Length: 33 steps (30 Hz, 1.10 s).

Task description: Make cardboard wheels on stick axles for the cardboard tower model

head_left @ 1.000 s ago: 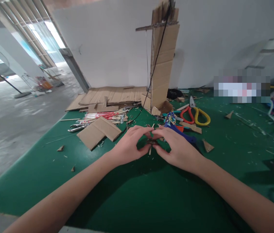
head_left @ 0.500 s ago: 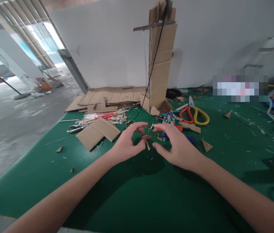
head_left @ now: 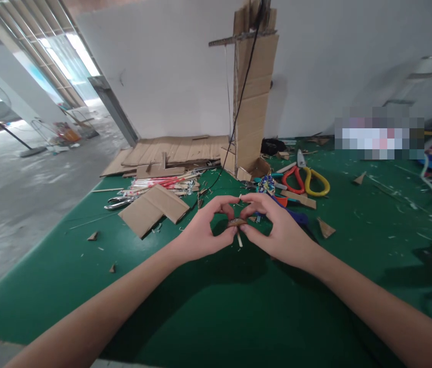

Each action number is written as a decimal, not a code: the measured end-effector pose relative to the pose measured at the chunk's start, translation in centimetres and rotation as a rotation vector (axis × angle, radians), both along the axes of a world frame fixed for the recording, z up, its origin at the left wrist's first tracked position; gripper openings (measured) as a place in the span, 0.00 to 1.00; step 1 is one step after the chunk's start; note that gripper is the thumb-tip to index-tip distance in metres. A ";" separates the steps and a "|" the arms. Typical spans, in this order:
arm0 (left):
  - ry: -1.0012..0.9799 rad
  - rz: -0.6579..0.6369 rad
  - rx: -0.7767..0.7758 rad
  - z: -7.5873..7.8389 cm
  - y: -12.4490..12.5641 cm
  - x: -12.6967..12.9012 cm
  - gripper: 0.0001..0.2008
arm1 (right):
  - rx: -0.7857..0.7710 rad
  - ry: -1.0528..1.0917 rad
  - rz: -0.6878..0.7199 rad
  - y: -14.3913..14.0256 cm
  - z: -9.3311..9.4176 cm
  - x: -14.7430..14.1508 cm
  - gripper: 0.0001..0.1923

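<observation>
From the head view, the left hand and right hand meet over the middle of the green table, thumbs and forefingers pinched on a small cardboard piece with a thin stick hanging beneath. Scissors lie beyond, near the far edge, beside an upright cardboard tower.

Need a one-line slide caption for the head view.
Left hand and right hand pinch a small cardboard piece on a stick above the green table.
</observation>
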<state>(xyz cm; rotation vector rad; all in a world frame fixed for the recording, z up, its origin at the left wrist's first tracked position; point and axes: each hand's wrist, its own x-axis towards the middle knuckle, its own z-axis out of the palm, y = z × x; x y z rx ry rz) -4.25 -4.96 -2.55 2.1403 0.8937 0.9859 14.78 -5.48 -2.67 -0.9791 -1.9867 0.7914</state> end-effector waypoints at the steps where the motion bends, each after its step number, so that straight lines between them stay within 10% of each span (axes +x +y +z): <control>1: -0.007 -0.004 0.001 0.0 0.0 0.0 0.23 | 0.005 -0.007 0.000 0.0 0.0 0.1 0.21; 11: 0.005 0.015 -0.066 -0.2 0.1 0.1 0.23 | 0.080 -0.131 -0.002 -0.1 0.3 0.3 0.23; 16: -0.262 0.203 -0.310 -0.5 1.1 0.1 0.19 | 0.347 -0.217 -0.292 1.3 0.7 1.2 0.24; 28: -0.651 0.428 -0.440 -0.3 2.1 -0.2 0.20 | 0.421 -1.079 -0.615 1.6 0.4 2.3 0.33; 33: -0.698 0.364 -0.405 -0.6 2.3 -0.6 0.20 | 0.363 -1.154 -0.606 1.6 0.4 2.4 0.15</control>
